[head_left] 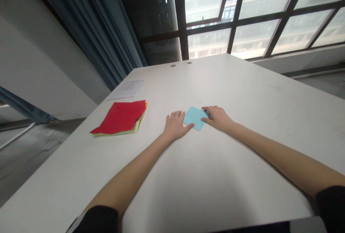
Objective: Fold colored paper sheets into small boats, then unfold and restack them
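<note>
A small light-blue folded paper [194,117] lies flat on the white table [215,175], between my two hands. My left hand [175,125] rests flat at the paper's left edge, fingers stretched out, thumb pressing on its near corner. My right hand [217,117] lies on the paper's right edge, fingers extended and pressing down on it. Neither hand has the paper lifted.
A stack of coloured sheets, red [121,117] on top with yellow and green under it, lies to the left. A white printed sheet [128,89] sits further back left. Beyond the table's far edge are windows and a dark blue curtain [102,31].
</note>
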`<state>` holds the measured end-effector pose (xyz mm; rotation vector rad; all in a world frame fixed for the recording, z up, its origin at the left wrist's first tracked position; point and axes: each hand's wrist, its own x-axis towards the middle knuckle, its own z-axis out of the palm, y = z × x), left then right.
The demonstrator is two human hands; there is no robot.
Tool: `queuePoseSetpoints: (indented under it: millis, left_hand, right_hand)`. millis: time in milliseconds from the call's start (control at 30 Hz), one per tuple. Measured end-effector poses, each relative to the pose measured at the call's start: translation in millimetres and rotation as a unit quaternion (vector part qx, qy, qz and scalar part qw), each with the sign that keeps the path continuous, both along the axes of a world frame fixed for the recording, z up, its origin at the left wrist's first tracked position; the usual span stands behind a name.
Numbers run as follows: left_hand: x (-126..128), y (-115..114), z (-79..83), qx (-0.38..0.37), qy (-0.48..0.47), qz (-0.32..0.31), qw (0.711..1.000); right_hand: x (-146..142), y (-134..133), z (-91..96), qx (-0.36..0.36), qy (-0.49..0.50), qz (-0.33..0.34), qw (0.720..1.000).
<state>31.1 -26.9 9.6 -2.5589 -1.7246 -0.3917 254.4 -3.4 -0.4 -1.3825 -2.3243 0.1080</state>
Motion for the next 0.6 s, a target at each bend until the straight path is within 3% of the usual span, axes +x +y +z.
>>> queuePoseSetpoints:
  millis: [600]
  left_hand:
    - [-1.9, 4.1, -1.5, 0.036, -0.084, -0.009, 0.996]
  right_hand:
    - [9.9, 5.4, -4.0, 0.009, 0.036, 0.002, 0.999]
